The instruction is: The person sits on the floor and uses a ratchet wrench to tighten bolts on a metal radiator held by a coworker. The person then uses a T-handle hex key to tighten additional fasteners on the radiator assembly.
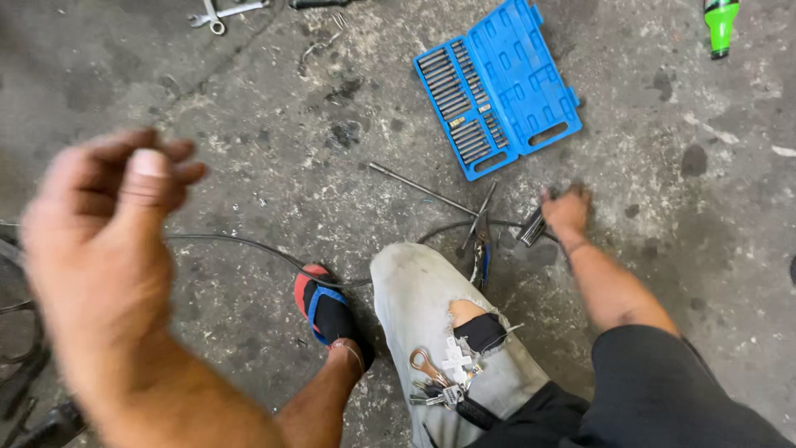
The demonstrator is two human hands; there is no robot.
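My left hand is raised close to the camera, blurred, its fingers curled loosely with nothing visible in them. My right hand reaches down to the concrete floor and closes on a small dark metal tool lying there. Just left of that hand lie pliers with blue handles and a thin metal rod. An open blue plastic case of bits lies beyond them. My bent knee in torn grey trousers is in the middle, with a bunch of keys hanging at it.
A black cable runs across the floor past my sandalled foot. Wrenches lie at the top left. A green bottle stands at the top right. Dark metal parts sit at the left edge.
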